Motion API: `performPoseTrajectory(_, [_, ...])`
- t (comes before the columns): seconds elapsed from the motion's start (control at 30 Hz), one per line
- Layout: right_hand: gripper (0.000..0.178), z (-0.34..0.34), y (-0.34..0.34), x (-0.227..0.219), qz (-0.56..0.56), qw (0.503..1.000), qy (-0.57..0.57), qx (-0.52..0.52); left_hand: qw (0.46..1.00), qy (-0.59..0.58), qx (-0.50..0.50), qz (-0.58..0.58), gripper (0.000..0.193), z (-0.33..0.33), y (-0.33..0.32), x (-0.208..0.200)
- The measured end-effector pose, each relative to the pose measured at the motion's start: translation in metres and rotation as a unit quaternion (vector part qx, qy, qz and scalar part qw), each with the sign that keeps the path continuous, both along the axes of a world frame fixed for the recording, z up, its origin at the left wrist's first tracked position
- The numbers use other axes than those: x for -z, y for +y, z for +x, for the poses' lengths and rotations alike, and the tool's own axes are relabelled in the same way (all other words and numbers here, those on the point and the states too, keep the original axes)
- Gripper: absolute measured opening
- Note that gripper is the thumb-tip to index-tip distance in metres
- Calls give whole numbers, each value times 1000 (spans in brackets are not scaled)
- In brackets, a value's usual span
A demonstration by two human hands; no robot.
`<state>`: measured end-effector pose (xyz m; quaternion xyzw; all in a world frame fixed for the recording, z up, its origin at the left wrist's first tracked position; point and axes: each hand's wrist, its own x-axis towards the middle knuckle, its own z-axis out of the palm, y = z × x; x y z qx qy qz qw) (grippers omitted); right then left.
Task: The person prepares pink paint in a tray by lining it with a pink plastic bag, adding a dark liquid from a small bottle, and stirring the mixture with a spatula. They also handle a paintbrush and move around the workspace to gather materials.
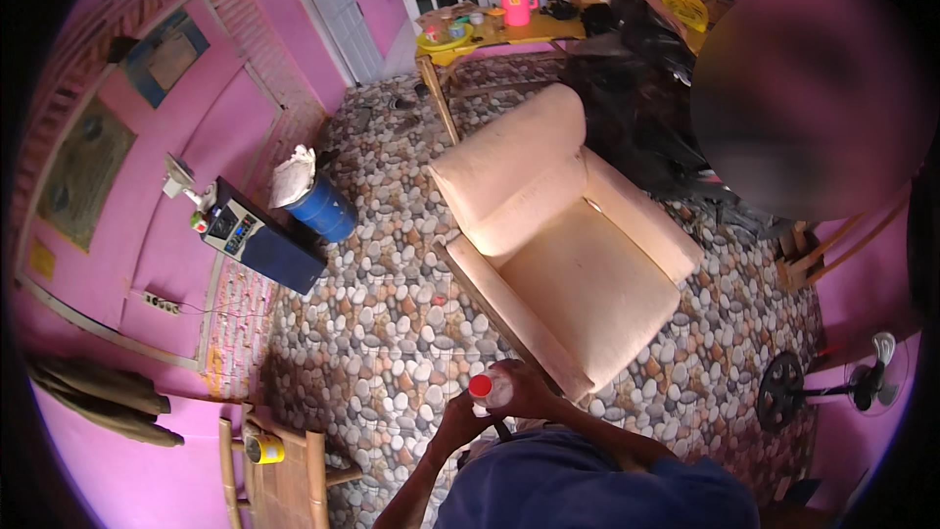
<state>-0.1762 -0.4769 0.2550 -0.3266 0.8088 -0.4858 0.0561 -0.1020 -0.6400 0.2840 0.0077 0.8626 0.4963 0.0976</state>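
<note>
Close to my body, in front of my dark blue shirt, I hold a small pale, see-through bottle with a red cap (480,387). My right hand (527,389) is wrapped round its right side. Fingers of my left hand (458,421) close on its lower left side. The bottle's lower part is hidden by my hands. Just beyond them stands a beige upholstered armchair (578,279), its near arm close to my right hand. A short dark strip (502,429) shows under the bottle; I cannot tell what it is.
A blue drum (328,214) and dark speaker (264,240) stand left on the pebble-patterned floor (382,333). A bamboo chair (284,490) holds a yellow can (263,449). Behind the armchair is a motorbike under black plastic (627,88); a pink jug (516,0) tops a low table. A fan (867,387) stands right.
</note>
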Motion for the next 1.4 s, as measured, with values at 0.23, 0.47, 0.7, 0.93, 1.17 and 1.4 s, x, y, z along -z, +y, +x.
performPoseTrajectory(0.23, [73, -94, -110, -32, -2, 997, -21, -69, 992, 43, -34, -114, 44, -82, -92, 7])
performPoseTrajectory(0.47, [73, -197, -217, -34, -39, 993, -104, -40, 976, 184, -36, -115, 44, -198, -214, 13])
performPoseTrajectory(0.7, [64, -302, -308, -12, -24, 989, -140, 52, 992, 98, -67, -32, 50, -331, -347, 6])
performPoseTrajectory(0.93, [31, -372, -321, 11, 16, 941, -201, 273, 989, 142, -15, -46, 48, -474, -418, -15])
performPoseTrajectory(1.17, [24, -456, -357, 29, -19, 910, -192, 368, 984, 132, 80, -87, 61, -648, -432, 0])
performPoseTrajectory(1.4, [28, -558, -366, 21, 299, 919, -35, 253, 969, 205, 129, -59, 57, -819, -418, 4])
